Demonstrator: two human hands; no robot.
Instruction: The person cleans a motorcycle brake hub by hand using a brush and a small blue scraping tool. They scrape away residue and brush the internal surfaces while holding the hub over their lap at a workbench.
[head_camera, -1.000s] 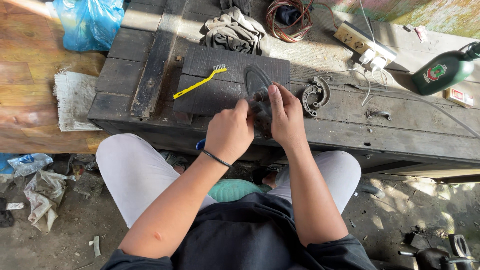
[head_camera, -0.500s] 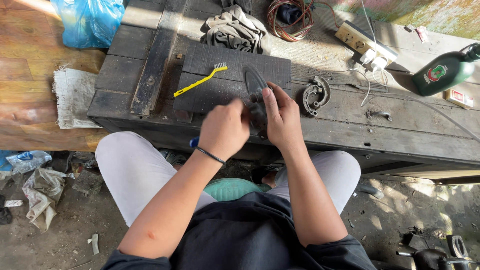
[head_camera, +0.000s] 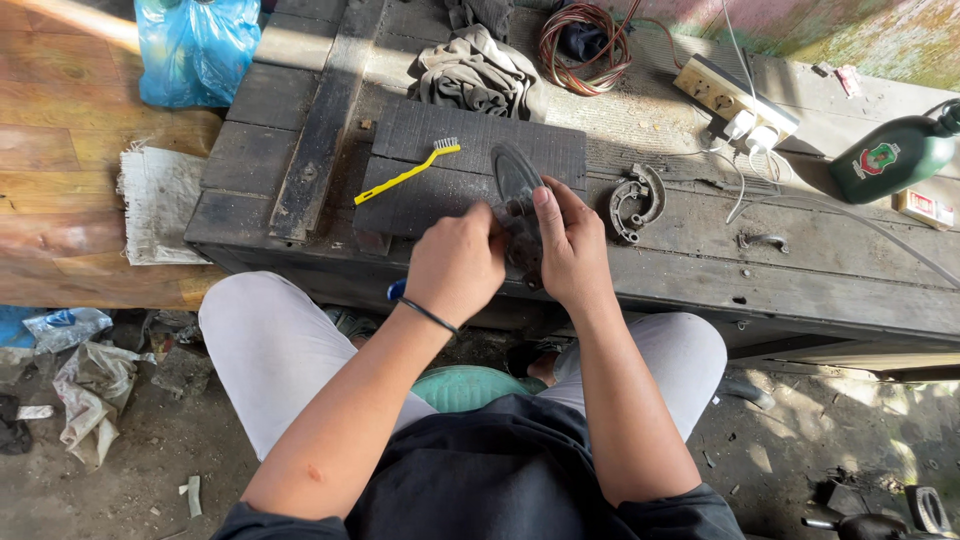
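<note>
Both hands — left hand (head_camera: 455, 268), right hand (head_camera: 572, 250) — grip one dark oval part (head_camera: 516, 190) above the desk's (head_camera: 800, 270) near edge, long axis pointing away; one yellow toothbrush (head_camera: 408, 172) lies left.

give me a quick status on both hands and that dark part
Left hand and right hand both gripping dark metal part over black mat. Yellow brush lies clear, left.

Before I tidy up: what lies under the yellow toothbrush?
The yellow toothbrush lies on a dark ribbed mat atop the wooden bench. What lies beneath the mat is covered.
</note>
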